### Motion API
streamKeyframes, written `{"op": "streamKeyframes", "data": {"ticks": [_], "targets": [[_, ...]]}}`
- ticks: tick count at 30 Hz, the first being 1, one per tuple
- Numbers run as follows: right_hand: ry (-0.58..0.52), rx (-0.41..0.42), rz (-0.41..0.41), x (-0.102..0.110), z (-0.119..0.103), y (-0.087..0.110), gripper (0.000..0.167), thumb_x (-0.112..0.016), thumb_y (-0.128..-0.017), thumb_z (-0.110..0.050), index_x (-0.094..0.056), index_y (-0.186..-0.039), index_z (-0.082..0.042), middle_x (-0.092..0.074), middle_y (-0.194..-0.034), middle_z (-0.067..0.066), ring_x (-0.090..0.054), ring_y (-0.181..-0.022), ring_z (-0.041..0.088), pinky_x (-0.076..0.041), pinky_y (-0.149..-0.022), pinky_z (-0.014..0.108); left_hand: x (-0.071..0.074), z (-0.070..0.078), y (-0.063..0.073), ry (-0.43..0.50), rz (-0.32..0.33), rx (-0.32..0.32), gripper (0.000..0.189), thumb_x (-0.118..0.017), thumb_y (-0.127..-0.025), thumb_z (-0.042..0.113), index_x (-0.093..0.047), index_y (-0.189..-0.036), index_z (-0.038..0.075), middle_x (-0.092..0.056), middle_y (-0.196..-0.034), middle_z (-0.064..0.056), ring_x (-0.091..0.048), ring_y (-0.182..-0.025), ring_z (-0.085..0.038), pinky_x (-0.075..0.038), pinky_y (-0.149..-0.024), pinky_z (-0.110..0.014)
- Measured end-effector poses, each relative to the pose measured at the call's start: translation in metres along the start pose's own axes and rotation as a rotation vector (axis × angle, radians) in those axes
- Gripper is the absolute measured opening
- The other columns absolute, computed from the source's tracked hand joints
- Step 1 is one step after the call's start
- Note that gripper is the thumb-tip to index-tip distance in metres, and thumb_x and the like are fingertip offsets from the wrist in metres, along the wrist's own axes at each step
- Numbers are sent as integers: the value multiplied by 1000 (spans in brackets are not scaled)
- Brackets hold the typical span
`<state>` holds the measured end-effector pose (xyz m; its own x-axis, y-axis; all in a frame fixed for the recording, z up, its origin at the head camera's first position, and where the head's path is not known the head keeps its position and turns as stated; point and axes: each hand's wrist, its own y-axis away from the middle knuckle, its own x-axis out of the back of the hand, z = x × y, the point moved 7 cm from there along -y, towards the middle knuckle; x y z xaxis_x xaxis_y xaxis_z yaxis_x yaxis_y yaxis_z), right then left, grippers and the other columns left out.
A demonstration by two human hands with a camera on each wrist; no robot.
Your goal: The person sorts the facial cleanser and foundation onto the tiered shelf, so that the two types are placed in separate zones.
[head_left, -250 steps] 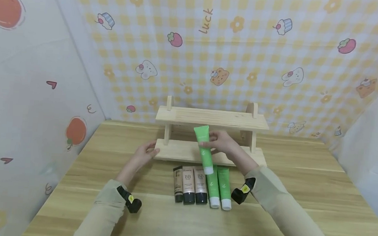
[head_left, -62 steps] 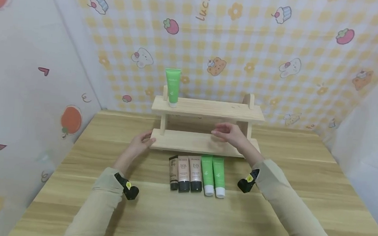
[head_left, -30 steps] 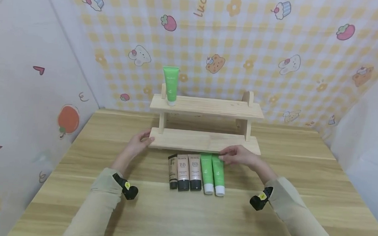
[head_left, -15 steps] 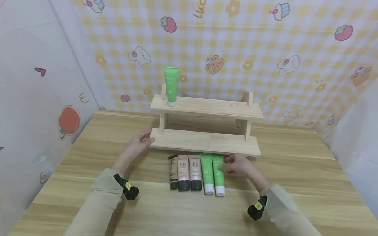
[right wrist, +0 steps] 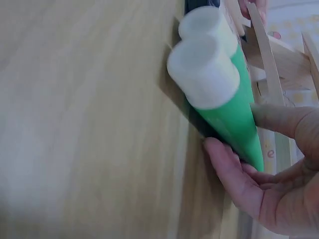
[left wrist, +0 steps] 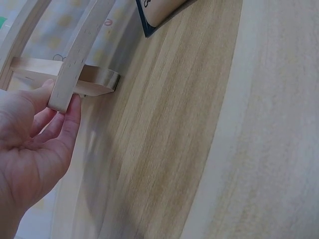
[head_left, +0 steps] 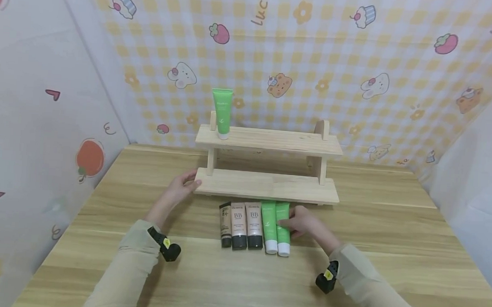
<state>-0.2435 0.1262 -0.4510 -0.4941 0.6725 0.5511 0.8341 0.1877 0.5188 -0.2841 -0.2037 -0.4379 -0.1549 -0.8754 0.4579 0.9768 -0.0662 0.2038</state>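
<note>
A two-tier wooden shelf [head_left: 265,184] stands at the back of the table. My left hand [head_left: 179,190] grips the left end of its lower board, and the left wrist view shows thumb above, fingers [left wrist: 71,119] below. My right hand [head_left: 307,224] pinches the rightmost green squeeze tube [head_left: 282,226], which lies on the table. In the right wrist view the thumb is on the tube's upper side and the fingers [right wrist: 227,167] are at its edge. Another green tube [head_left: 269,227] touches it on the left. A third green tube [head_left: 222,112] stands cap-down on the upper board.
Left of the green tubes lie two beige BB cream tubes [head_left: 239,223] with black caps and a slimmer brown tube [head_left: 225,223]. All are in one row before the shelf. A checked cloth [head_left: 302,58] hangs behind.
The green tube held earlier now stands on the upper board's left. My right hand has come down to the rightmost tube and pinches it, shifting it slightly left. My left hand stays on the shelf.
</note>
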Motion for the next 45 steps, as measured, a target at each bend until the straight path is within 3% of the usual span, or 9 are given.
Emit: {"op": "streamKeyframes", "data": {"ticks": [6,16,24,33,45], "targets": [[-72,20,-21,-7,-3,1,31,-58,-87,-15,-53,-108,7,-62,-95,17,-64,-75,21,-59,-66,32,2,2,4,4,2,8,58,-47,-95,26,-23,-144,5,-32,-144,-22,-24,-136,-40,-21,-113,-53],[-94,24,-42,0,9,-1,38,-59,-87,-16,-52,-112,11,-62,-97,20,-66,-75,20,-59,-64,32,-1,0,2,22,16,7,56,-48,-95,25,-27,-143,6,-36,-142,-22,-26,-135,-39,-21,-113,-52],[-136,37,-94,2,9,7,38,-59,-88,-17,-50,-111,11,-61,-96,19,-65,-76,18,-59,-67,34,-2,2,5,18,-12,14,58,-46,-96,27,-22,-144,5,-31,-145,-22,-22,-136,-40,-20,-113,-53],[-137,47,-130,6,8,13,37,-62,-85,-19,-50,-108,9,-60,-96,20,-64,-78,21,-59,-67,35,-1,1,3,27,-13,16,59,-46,-96,26,-21,-144,4,-31,-145,-22,-23,-136,-39,-21,-113,-51],[-91,66,-144,15,2,24,46,-64,-84,-20,-46,-113,10,-54,-105,22,-62,-79,21,-59,-68,35,-1,-1,1,8,1,6,59,-46,-96,27,-22,-144,5,-31,-145,-22,-25,-135,-39,-21,-113,-51]]}}
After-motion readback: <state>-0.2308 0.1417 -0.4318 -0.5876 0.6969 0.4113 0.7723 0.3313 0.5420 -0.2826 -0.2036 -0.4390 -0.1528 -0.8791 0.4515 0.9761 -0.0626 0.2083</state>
